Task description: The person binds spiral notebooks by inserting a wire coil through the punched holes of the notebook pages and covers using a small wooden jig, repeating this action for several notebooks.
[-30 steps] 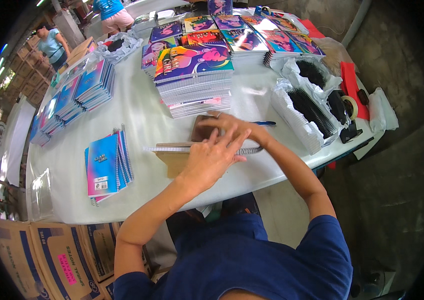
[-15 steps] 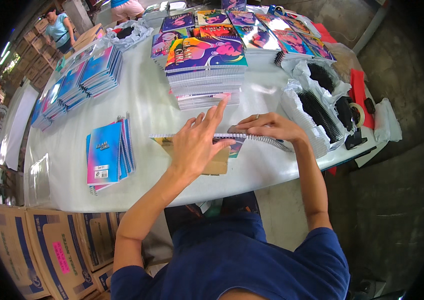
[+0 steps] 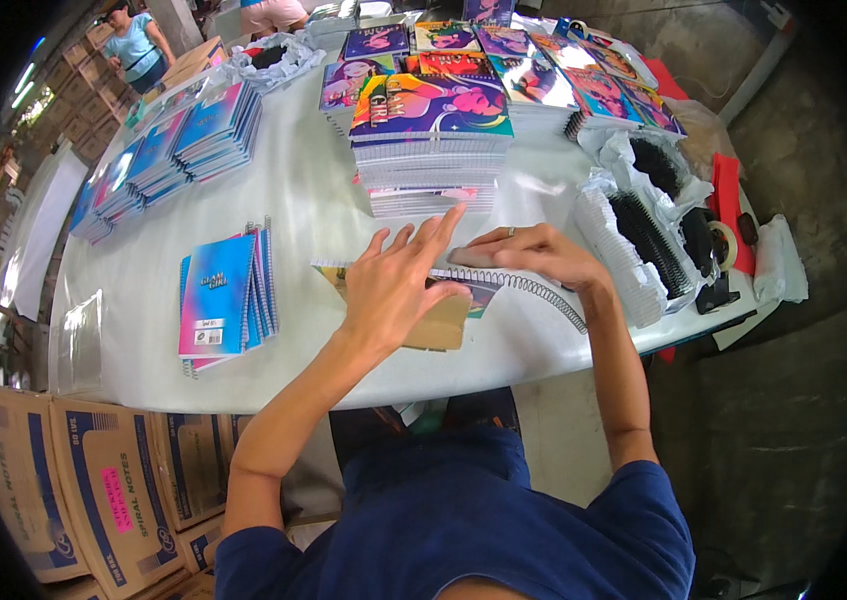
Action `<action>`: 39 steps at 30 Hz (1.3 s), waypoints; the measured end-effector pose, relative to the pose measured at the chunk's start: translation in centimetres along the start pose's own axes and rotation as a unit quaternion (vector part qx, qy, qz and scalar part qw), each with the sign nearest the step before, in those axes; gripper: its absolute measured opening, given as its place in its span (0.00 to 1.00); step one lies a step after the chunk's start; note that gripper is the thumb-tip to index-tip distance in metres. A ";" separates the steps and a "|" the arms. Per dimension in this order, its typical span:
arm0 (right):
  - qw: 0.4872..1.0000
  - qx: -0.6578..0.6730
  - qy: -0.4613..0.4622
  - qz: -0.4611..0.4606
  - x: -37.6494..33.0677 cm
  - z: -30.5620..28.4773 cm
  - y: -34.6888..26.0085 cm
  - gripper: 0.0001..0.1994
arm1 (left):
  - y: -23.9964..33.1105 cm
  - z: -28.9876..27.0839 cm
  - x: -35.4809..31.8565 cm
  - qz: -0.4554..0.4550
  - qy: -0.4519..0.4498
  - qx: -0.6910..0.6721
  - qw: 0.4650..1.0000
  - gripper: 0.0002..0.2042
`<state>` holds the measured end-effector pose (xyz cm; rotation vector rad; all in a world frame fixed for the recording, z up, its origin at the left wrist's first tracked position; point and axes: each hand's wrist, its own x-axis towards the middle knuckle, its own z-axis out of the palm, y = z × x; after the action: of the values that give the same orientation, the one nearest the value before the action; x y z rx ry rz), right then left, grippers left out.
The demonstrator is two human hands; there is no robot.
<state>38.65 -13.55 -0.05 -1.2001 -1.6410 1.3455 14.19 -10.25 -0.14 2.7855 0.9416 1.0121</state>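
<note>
A notebook point(image 3: 330, 270) stands with its punched white edge up, in front of me. My left hand point(image 3: 396, 283) straddles that edge, thumb on the near side and fingers stretched over the far side. A brown cardboard piece point(image 3: 438, 325) shows below the thumb. A dark wire spiral coil point(image 3: 541, 289) runs along the right part of the edge, its loose tail curving toward me. My right hand point(image 3: 536, 252) presses its closed fingers on the coil, and a small grey piece point(image 3: 462, 256) shows at the fingertips. The fingers' undersides are hidden.
A tall notebook stack point(image 3: 434, 180) rises just beyond my hands. Bound notebooks point(image 3: 221, 290) lie at left, with more piles point(image 3: 144, 165) behind. White-wrapped bundles of black coils point(image 3: 644, 240) and a tape roll point(image 3: 720, 245) sit at right. Cartons point(image 3: 109, 490) stand lower left; a person point(image 3: 139, 50) stands far left.
The coil's loose tail has swung nearer to me and curves more. The surroundings have shifted slightly right in the view. Both hands keep nearly the same place on the notebook and coil.
</note>
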 end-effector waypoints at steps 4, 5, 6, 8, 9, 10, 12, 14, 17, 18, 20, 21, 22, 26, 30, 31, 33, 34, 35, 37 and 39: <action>0.974 0.197 -0.040 -0.105 -0.8 -0.8 2.8 0.22 | -0.5 0.1 -0.2 -0.009 0.013 0.014 1.000 0.48; 0.993 0.063 -0.044 -0.094 -0.2 -1.2 3.4 0.22 | -0.4 -0.1 -0.1 -0.010 0.006 0.013 1.000 0.48; 0.998 0.006 -0.018 -0.060 0.3 -0.3 1.2 0.21 | -0.5 -0.4 0.1 -0.013 0.005 0.013 1.000 0.47; 0.992 0.093 -0.022 -0.080 1.0 -0.6 2.1 0.20 | -0.9 -0.7 -0.2 -0.024 -0.002 0.013 1.000 0.48; 0.988 0.107 -0.049 -0.100 1.1 -0.6 2.0 0.20 | -1.0 -0.7 -0.4 -0.032 -0.002 0.009 0.999 0.48; 0.982 0.122 -0.076 -0.120 1.2 -0.4 1.9 0.20 | -1.2 -0.7 -0.4 -0.028 0.001 0.012 1.000 0.48; 0.994 0.014 -0.055 -0.095 0.7 1.3 -1.4 0.20 | -1.5 -0.9 -0.3 -0.016 0.003 0.022 1.000 0.49; 0.995 0.041 -0.039 -0.081 1.6 0.9 0.0 0.20 | -1.7 -1.2 -0.6 -0.026 -0.009 0.020 0.999 0.49; 0.968 0.199 -0.084 -0.129 1.4 -0.2 1.2 0.21 | -1.7 -1.4 -0.1 -0.037 -0.017 0.014 0.999 0.48; 0.982 0.120 -0.080 -0.125 1.7 0.4 0.3 0.21 | -1.9 -1.4 -0.3 -0.044 -0.028 0.018 0.998 0.48; 0.995 -0.057 -0.063 -0.051 2.8 2.0 -2.0 0.21 | -2.3 -1.5 -0.7 -0.044 -0.023 0.023 0.999 0.48; 0.994 0.031 -0.076 -0.077 2.9 1.5 -0.9 0.21 | -2.4 -1.5 -0.8 -0.041 -0.017 0.022 0.999 0.48; 0.985 0.114 -0.085 -0.101 3.0 0.7 0.5 0.22 | -2.4 -1.6 -0.6 -0.043 -0.026 0.028 0.998 0.48; 0.991 0.062 -0.090 -0.084 3.6 2.5 -1.6 0.23 | -3.4 -2.2 -1.4 -0.061 -0.034 0.045 0.997 0.47; 0.982 0.151 -0.053 -0.100 3.8 1.6 0.5 0.24 | -4.0 -2.5 -1.6 -0.047 -0.020 0.056 0.997 0.47; 0.944 0.304 -0.059 -0.114 3.6 2.0 0.4 0.24 | -4.2 -2.5 -1.6 -0.053 -0.023 0.056 0.997 0.47; 0.986 0.123 -0.049 -0.103 3.9 2.8 -1.4 0.23 | -4.4 -2.9 -1.7 -0.063 -0.036 0.058 0.996 0.47; 0.996 0.000 -0.049 -0.073 4.5 3.3 -2.5 0.23 | -4.5 -3.1 -1.9 -0.065 -0.045 0.060 0.995 0.47; 0.990 -0.123 -0.045 -0.045 5.2 3.9 -3.0 0.23 | -4.6 -3.3 -2.2 -0.068 -0.047 0.068 0.994 0.47; 0.997 0.017 -0.057 -0.057 5.9 3.2 -1.9 0.22 | -4.9 -3.3 -2.4 -0.071 -0.037 0.070 0.994 0.47; 0.947 0.294 -0.096 -0.086 5.0 3.0 -0.8 0.22 | -5.2 -3.5 -2.6 -0.086 -0.045 0.070 0.993 0.46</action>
<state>34.06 -9.91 -0.18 -0.5761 -1.2857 1.7108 7.77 -8.02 -0.10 2.7695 1.2594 0.8208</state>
